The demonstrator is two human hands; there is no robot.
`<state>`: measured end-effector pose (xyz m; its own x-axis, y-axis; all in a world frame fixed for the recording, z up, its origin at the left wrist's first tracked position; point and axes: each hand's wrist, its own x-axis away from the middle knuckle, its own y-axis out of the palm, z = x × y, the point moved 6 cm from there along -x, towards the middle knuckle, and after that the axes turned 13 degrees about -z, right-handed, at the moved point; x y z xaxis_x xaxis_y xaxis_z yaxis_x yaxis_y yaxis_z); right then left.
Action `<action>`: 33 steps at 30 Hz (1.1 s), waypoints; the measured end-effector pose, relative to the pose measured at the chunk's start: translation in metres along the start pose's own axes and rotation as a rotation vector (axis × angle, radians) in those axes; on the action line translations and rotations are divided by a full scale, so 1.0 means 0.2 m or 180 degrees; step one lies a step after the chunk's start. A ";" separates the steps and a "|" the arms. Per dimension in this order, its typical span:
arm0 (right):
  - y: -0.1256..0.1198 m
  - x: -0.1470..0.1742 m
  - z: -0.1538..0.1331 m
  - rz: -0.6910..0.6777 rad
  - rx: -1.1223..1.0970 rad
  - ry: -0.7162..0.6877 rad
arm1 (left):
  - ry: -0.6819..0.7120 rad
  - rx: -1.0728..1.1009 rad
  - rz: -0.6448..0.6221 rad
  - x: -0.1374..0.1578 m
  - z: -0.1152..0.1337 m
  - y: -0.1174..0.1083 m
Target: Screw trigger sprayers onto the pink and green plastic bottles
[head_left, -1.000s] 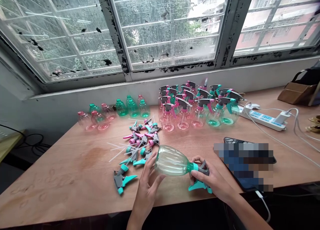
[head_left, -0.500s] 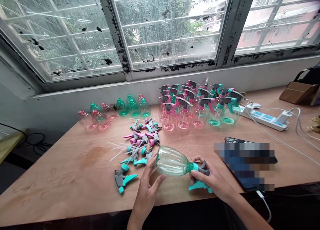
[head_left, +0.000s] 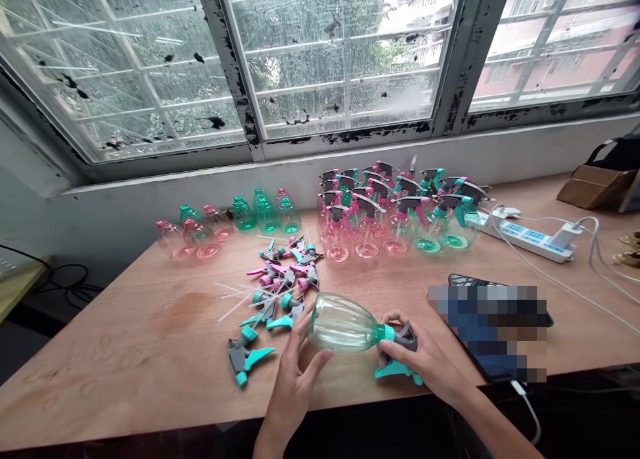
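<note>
Green-tinted, see-through plastic shapes the ribbed, rounded bottle (head_left: 343, 322), tipped on its side over the smooth wooden table (head_left: 150, 339) near its front edge. Your left hand (head_left: 300, 372) cups the broad base with half-curled fingers, thumb spread beneath; your right hand (head_left: 420, 356), its forearm slanting in from the lower right, grips the grey-and-turquoise spray head (head_left: 404, 340) at the neck.

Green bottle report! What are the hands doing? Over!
Left hand cups green bottle at base. Right hand grips spray head. Bottle held sideways. Loose spray heads near left hand.
</note>
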<state>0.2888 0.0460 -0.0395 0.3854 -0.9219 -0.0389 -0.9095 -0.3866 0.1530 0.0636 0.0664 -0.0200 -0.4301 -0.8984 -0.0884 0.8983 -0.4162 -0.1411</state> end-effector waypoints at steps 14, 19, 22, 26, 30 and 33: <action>0.02 0.00 -0.03 0.0145 0.0336 -0.0067 | 0.0045 0.0030 0.0130 0.01 -0.03 0.00; 0.02 0.01 -0.02 0.0175 0.0650 -0.0213 | 0.0132 -0.0029 0.0274 -0.01 -0.02 -0.02; 0.02 0.01 0.00 0.0163 0.0716 -0.0237 | 0.0181 -0.0136 0.0338 -0.01 0.00 -0.02; 0.03 0.01 -0.03 0.0224 0.1005 -0.0308 | 0.0186 -0.0271 0.0439 0.00 0.01 -0.03; 0.05 0.02 -0.07 0.0276 0.1479 -0.0299 | 0.0202 -0.0236 0.0552 0.00 0.01 -0.04; 0.06 0.05 -0.09 0.0357 0.1935 -0.0326 | 0.0228 -0.0265 0.0532 0.00 0.02 -0.03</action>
<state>0.2853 0.0325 -0.0198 0.2930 -0.9436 -0.1542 -0.8813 -0.2040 -0.4264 0.0574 0.0680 -0.0161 -0.2837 -0.9405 -0.1871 0.9484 -0.2465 -0.1993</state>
